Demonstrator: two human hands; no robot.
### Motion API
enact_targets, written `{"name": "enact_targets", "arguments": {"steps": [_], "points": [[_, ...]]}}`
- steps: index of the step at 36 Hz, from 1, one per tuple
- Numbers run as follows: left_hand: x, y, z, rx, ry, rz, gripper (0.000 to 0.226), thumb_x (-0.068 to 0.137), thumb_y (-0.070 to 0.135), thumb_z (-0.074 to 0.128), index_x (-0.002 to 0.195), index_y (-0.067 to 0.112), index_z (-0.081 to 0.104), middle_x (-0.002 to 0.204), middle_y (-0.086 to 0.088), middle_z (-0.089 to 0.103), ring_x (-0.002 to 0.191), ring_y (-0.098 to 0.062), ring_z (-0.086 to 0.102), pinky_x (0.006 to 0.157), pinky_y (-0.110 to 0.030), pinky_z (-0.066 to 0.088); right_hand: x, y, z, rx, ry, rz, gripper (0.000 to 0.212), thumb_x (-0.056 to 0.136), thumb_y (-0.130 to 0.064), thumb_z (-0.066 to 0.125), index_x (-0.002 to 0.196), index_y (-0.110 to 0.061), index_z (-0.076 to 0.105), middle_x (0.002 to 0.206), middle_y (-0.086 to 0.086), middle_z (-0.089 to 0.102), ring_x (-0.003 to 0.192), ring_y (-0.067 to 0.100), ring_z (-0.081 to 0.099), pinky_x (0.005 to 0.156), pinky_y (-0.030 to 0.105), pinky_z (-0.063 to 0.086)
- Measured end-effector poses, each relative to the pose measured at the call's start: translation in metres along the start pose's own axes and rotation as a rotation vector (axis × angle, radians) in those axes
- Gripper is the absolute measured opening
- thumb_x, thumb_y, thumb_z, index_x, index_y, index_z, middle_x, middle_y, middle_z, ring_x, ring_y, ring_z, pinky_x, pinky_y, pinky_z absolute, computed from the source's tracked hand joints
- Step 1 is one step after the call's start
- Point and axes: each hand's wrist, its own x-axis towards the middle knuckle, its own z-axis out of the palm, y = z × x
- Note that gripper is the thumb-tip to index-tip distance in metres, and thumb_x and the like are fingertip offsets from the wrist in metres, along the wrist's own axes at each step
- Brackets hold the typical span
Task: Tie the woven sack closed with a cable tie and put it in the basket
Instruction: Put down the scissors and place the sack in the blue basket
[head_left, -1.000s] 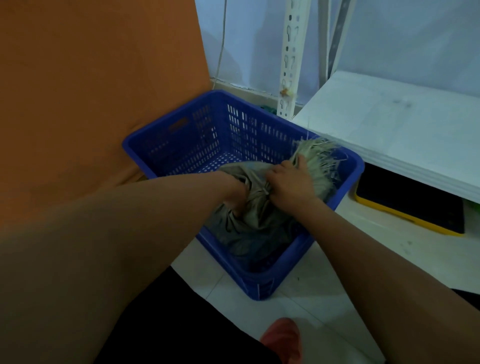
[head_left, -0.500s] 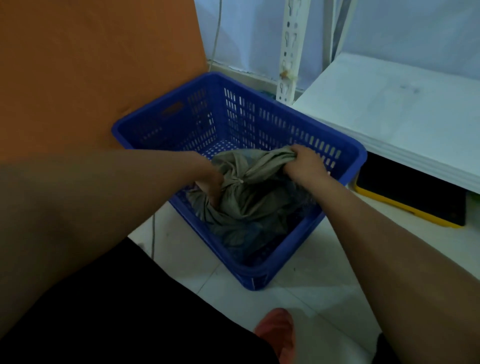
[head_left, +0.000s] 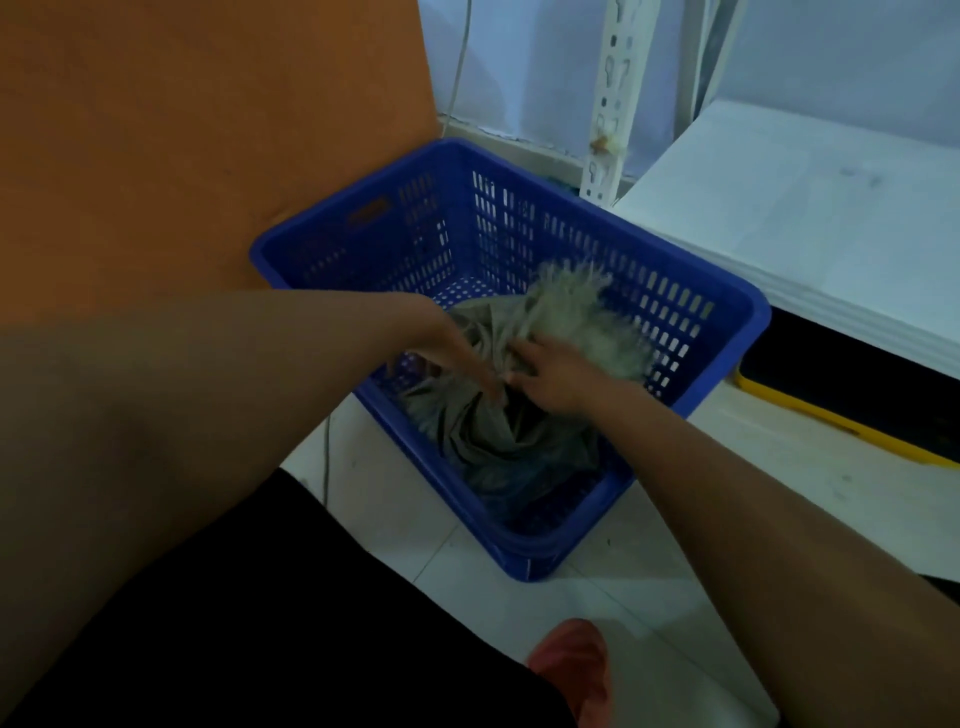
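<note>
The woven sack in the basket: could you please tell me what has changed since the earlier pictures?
Both hands have opened: the left hand and right hand now rest loosely on the woven sack instead of gripping its gathered neck, whose frayed end has sprung free. The sack remains inside the blue basket.

Both hands reaching forward-down, left (head_left: 457, 358) and right (head_left: 556, 376) fingers loosely spread.
</note>
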Motion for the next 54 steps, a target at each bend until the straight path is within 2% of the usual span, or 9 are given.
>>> {"name": "enact_targets", "arguments": {"steps": [6,9,18,21,25,33,41,48,54], "points": [[0.022,0.018,0.048,0.215,0.038,0.160,0.053,0.096,0.055,0.048,0.138,0.023,0.045,0.130,0.000,0.053,0.114,-0.018,0.055,0.092,-0.013,0.042,-0.008,0.004,0.006,-0.105,0.233,0.067,0.048,0.100,-0.050,0.032,0.136,-0.026,0.053,0.142,0.007,0.050,0.133,0.031,0.046,0.107,0.055,0.039],[0.036,0.019,0.075,0.391,0.008,0.137,0.059,0.101,0.051,0.037,0.148,0.015,0.037,0.149,-0.009,0.043,0.130,-0.026,0.045,0.113,-0.035,0.034,-0.003,-0.014,-0.008,0.016,0.561,-0.053,0.044,0.101,-0.035,0.032,0.125,-0.014,0.062,0.129,0.008,0.060,0.122,0.028,0.055,0.102,0.049,0.044],[0.038,0.018,0.085,0.362,0.084,0.177,0.076,0.098,0.053,0.043,0.155,0.013,0.014,0.161,-0.009,0.019,0.144,-0.028,0.025,0.115,-0.035,0.020,-0.003,0.016,0.028,-0.112,-0.298,0.095,0.062,0.105,-0.057,0.021,0.161,-0.030,0.014,0.169,-0.001,0.011,0.155,0.025,0.012,0.124,0.053,0.014],[0.029,0.019,0.071,0.278,-0.056,0.207,0.078,0.083,0.072,0.053,0.143,0.027,0.035,0.143,-0.004,0.039,0.123,-0.022,0.045,0.105,-0.035,0.034,-0.004,0.010,0.016,-0.030,-0.022,0.039,0.044,0.104,-0.048,0.029,0.139,-0.028,0.047,0.146,0.001,0.047,0.136,0.028,0.043,0.111,0.054,0.034],[0.014,0.024,0.034,0.076,0.250,0.291,0.104,0.081,0.075,0.051,0.156,0.022,0.004,0.163,-0.004,0.011,0.148,-0.025,0.015,0.120,-0.036,0.012,-0.006,0.006,0.004,-0.086,0.388,0.037,0.048,0.105,-0.040,0.032,0.150,-0.025,0.040,0.157,0.004,0.037,0.147,0.025,0.032,0.117,0.055,0.029],[0.022,0.029,0.073,0.192,0.218,0.047,0.083,0.098,0.058,0.035,0.155,0.006,0.003,0.160,-0.015,0.016,0.145,-0.033,0.022,0.117,-0.039,0.020,-0.003,0.023,0.026,-0.022,-0.243,0.198,0.067,0.104,-0.054,0.028,0.162,-0.026,0.008,0.169,0.010,0.010,0.153,0.033,0.017,0.123,0.052,0.018],[-0.004,0.022,0.042,0.086,0.272,0.276,0.086,0.095,0.058,0.046,0.156,0.020,-0.001,0.164,-0.003,0.007,0.150,-0.023,0.009,0.117,-0.029,0.008,-0.008,0.012,0.007,-0.099,0.204,0.148,0.060,0.106,-0.044,0.029,0.161,-0.031,0.010,0.170,0.001,0.001,0.157,0.024,-0.002,0.121,0.062,0.011],[0.014,0.022,0.048,0.328,0.152,0.155,0.121,0.072,0.083,0.053,0.155,0.021,-0.010,0.164,-0.004,-0.002,0.150,-0.026,0.007,0.120,-0.040,0.010,-0.007,0.013,0.020,-0.110,-0.126,0.232,0.063,0.105,-0.050,0.021,0.161,-0.028,0.005,0.170,0.002,0.005,0.155,0.027,0.008,0.118,0.062,0.016],[0.023,0.024,0.045,0.376,0.217,0.037,0.138,0.064,0.087,0.057,0.151,0.013,-0.022,0.162,-0.013,-0.013,0.150,-0.033,0.000,0.119,-0.047,0.012,-0.012,-0.004,0.014,-0.228,0.274,0.102,0.061,0.107,-0.045,0.025,0.162,-0.025,0.008,0.170,0.006,0.001,0.157,0.026,-0.001,0.122,0.058,0.007]]}}
